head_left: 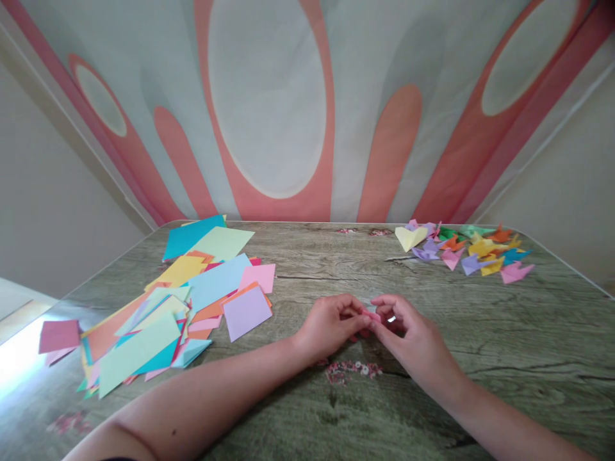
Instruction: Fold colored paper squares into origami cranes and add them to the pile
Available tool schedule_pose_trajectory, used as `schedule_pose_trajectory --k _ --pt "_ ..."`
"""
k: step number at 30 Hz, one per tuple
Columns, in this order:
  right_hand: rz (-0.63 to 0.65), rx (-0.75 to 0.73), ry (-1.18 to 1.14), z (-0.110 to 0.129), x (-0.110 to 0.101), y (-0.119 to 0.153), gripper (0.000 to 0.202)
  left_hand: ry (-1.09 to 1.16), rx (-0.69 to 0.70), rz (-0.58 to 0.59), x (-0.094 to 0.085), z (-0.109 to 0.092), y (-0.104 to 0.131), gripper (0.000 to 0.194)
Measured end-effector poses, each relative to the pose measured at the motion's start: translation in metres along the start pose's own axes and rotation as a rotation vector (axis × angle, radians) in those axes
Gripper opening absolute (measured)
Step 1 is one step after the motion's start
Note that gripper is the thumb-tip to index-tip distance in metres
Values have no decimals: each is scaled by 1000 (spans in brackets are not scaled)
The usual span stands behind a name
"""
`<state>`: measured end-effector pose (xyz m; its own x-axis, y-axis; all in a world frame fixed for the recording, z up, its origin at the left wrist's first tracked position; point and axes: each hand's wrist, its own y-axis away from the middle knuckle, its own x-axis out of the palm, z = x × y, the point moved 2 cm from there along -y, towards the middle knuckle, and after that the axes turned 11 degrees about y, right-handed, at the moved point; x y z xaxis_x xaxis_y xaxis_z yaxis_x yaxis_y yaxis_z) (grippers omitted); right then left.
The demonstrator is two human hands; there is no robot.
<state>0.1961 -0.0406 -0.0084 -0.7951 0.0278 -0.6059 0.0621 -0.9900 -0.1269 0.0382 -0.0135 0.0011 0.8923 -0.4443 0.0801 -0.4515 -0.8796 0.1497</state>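
A small piece of folded pink paper [371, 315] is pinched between my two hands above the middle of the table. My left hand [334, 326] grips its left end with thumb and fingertips. At the other end, my right hand [403, 326] has its thumb and fingers closed on the paper, and something small and shiny white shows between those fingers. Most of the paper's shape is hidden by my fingertips.
Loose coloured paper sheets [139, 352] overlap across the table's left side, with a lilac square [247, 312] nearest my left hand. Several folded paper figures [485, 246] cluster at the back right. A patterned curtain [269, 208] hangs behind the wood-grain table [528, 358].
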Motion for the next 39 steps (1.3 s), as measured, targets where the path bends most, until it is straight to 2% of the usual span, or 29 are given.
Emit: schedule_pose_trajectory --k 3,7,10,12,15,17,20,23,26,31,36,39 --pt "-9 -20 39 1 -2 0 26 -152 69 -59 -6 -2 -3 21" --pt "-20 -87 147 -6 -6 -3 21 -528 173 -95 -19 -6 -9 15" --pt "-11 -209 256 -12 -10 -7 17 -726 397 -142 -28 -14 -8 23" --pt "-31 -282 291 -14 -12 -8 18 -805 526 -77 -31 -19 -5 27" --pt "-62 -335 319 -15 -13 -8 21 -861 589 63 -31 -21 -3 32" --pt "-76 -328 332 -16 -14 -9 20 -861 594 87 -31 -20 -5 36" --pt "-84 -278 347 -17 -14 -10 17 -815 598 62 -30 -17 -11 40" --pt "-93 -232 355 -19 -12 -12 16 -785 598 44 -29 -12 -18 38" --pt "-109 -240 364 -20 -9 -13 24 -819 576 33 -27 -9 -20 31" --pt "-98 -276 361 -19 -5 -12 32 -738 462 -17 -23 -10 -15 12" --pt "-78 -148 236 -18 -10 -12 33 -488 298 -67 -20 -8 -12 10" --pt "-31 -116 181 -14 -13 -11 27 -416 257 -64 -16 -7 -10 10"
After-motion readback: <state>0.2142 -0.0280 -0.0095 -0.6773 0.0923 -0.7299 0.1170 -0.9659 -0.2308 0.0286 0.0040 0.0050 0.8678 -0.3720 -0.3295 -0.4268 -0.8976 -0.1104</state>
